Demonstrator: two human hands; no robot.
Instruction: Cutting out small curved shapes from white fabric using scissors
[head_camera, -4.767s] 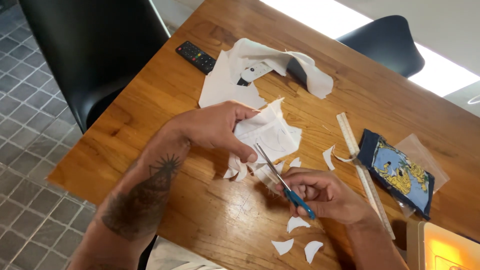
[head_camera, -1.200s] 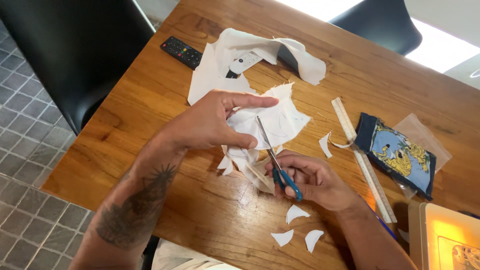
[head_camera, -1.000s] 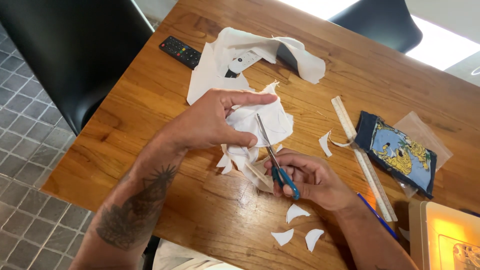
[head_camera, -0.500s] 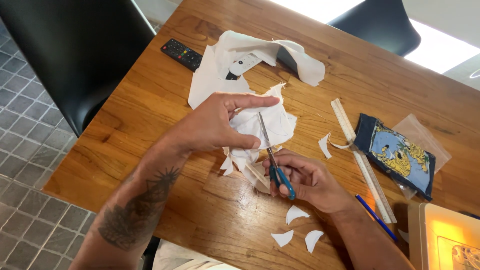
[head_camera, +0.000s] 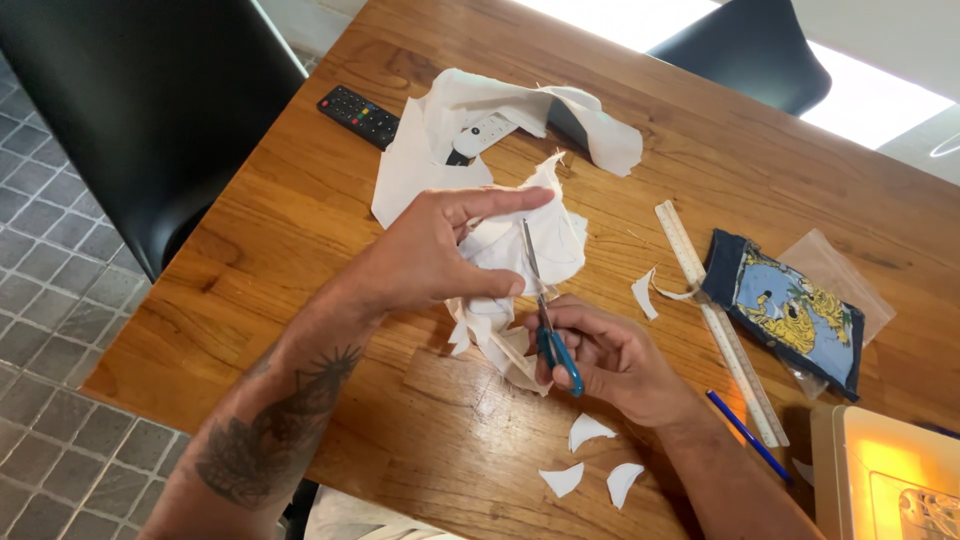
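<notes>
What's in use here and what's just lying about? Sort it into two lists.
In use: left hand holding the white cloth; right hand working the scissors; cut scraps.

Lying about: remote, ruler, blue pen, printed pouch, larger cloth.

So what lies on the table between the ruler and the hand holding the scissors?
In the head view, a small curved white fabric scrap lies between the ruler and the right hand; otherwise bare wood.

Single head view, looking steeply down, close over wooden table (head_camera: 300, 220), hands mid-frame
</notes>
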